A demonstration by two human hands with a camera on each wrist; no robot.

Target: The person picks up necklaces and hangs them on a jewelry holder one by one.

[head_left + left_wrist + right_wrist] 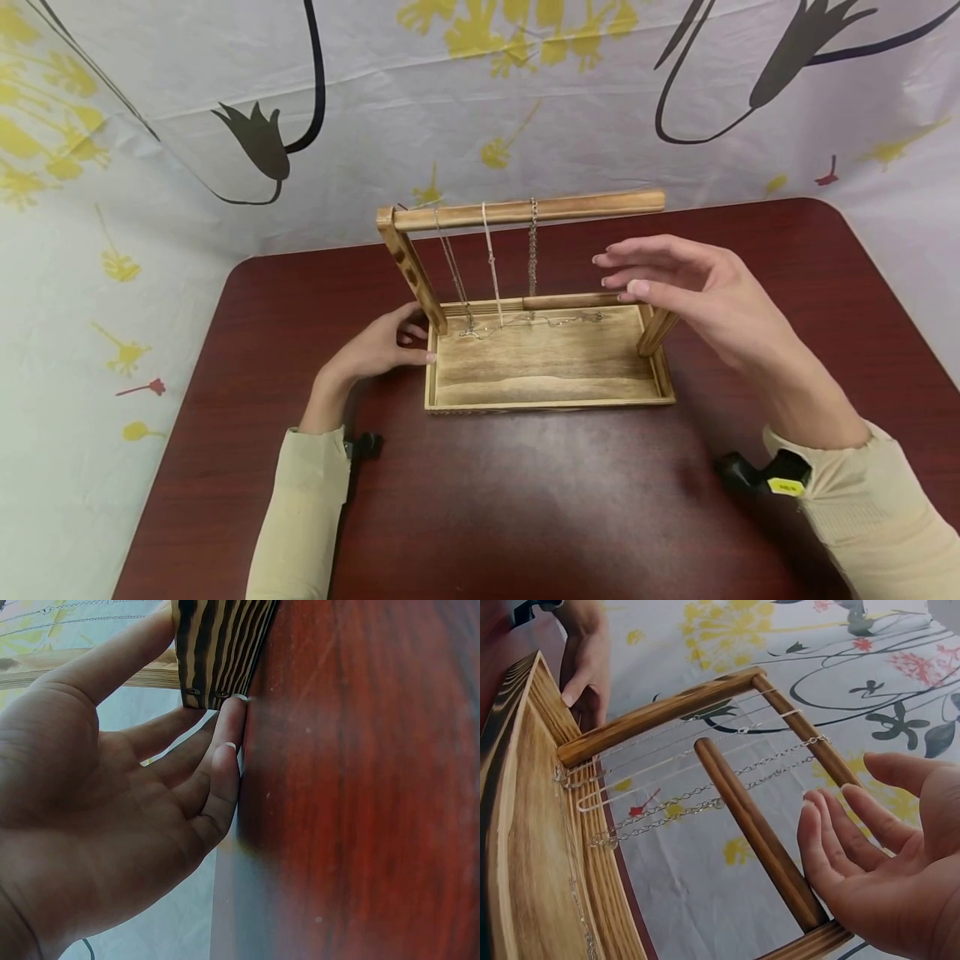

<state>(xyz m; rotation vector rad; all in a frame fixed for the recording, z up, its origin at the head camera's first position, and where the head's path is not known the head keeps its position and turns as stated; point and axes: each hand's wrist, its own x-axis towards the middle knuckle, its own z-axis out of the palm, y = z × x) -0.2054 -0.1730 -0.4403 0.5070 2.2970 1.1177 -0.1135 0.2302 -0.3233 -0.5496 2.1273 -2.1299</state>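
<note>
A wooden jewelry stand has a shallow tray base, a high bar on the left post, and a lower bar near the right end. Several necklaces hang from the high bar: a thin chain necklace, a pale flat necklace and a thicker chain necklace. A fine chain lies on the tray floor. My left hand holds the tray's left end, thumb on its wall and fingers around the back corner. Above the right post, my right hand is empty, fingers loosely bent.
The stand sits on a dark red table with rounded corners. Behind it hangs a white sheet printed with yellow, grey and red flowers. A black wrist device shows at the right cuff, another at the left.
</note>
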